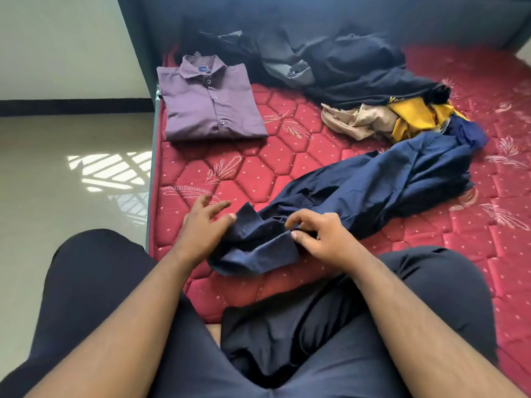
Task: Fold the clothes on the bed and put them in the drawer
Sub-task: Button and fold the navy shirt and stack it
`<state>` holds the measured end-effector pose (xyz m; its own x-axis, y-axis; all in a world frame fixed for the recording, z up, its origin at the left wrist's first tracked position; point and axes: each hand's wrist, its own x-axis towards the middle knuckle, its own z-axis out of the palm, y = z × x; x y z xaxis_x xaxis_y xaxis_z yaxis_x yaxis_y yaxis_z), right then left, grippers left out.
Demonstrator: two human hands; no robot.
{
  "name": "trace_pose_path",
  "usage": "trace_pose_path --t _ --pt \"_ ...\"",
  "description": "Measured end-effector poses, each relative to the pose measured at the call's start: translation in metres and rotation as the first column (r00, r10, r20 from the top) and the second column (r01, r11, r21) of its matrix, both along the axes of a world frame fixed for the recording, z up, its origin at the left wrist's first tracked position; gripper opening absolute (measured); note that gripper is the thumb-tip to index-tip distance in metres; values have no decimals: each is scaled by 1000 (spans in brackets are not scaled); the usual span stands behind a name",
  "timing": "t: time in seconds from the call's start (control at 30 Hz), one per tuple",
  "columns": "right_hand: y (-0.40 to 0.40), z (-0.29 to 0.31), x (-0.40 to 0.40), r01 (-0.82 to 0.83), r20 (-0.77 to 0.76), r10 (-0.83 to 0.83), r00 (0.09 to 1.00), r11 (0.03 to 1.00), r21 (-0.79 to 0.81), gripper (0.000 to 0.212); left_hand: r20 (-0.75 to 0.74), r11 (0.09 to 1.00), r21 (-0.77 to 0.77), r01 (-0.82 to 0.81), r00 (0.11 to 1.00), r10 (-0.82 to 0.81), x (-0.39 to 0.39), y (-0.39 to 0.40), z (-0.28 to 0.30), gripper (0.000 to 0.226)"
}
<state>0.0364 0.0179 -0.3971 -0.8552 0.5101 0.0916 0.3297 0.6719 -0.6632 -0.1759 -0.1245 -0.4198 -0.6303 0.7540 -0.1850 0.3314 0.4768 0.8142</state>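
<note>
- Head view looked down over a person seated at the edge of a bed (230, 179) with a red quilted mattress, both bare forearms reaching forward over dark-trousered knees.
- A navy shirt (373, 182) lay crumpled and stretched diagonally across the mattress, its near end bunched between the two hands.
- The right hand (319, 237) pinched a fold of that near end, thumb and curled fingers closed on the cloth.
- The left hand (201, 225) sat just beside the same end with fingers spread and loose; its thumb tip touched the fabric edge, but it gripped nothing.
- A purple shirt (209, 101) lay neatly folded, collar up, near the far left corner of the mattress, well apart from the hands.
- Unfolded clothes remained farther back: a dark heap (344, 61) against the headboard, and a tan garment (356, 119) touching a yellow one (413, 116).
- No drawer was visible.
- Judged from this, the navy shirt was only being started: one item folded, several left, nothing stowed.
- The next move probably called for finding the collar or shoulders, taking hold with both hands, and spreading the shirt flat before any fold.
</note>
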Motion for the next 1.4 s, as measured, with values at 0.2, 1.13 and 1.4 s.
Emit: trace_pose_path --t 0.2,1.13,1.4 --pt "-6 1 1 -37 -25 40 999 993 116 21 -708 975 90 204 702 -81 7 10 -9 54" --pt "67 234 19 -42 -444 -170 880 903 -429 9 658 557 480 -678 698 283 -84 114 199 46" --pt "23 57 43 131 -22 -159 987 875 -466 18 839 519 -82 -851 222 497 -85 -10 -47 28"
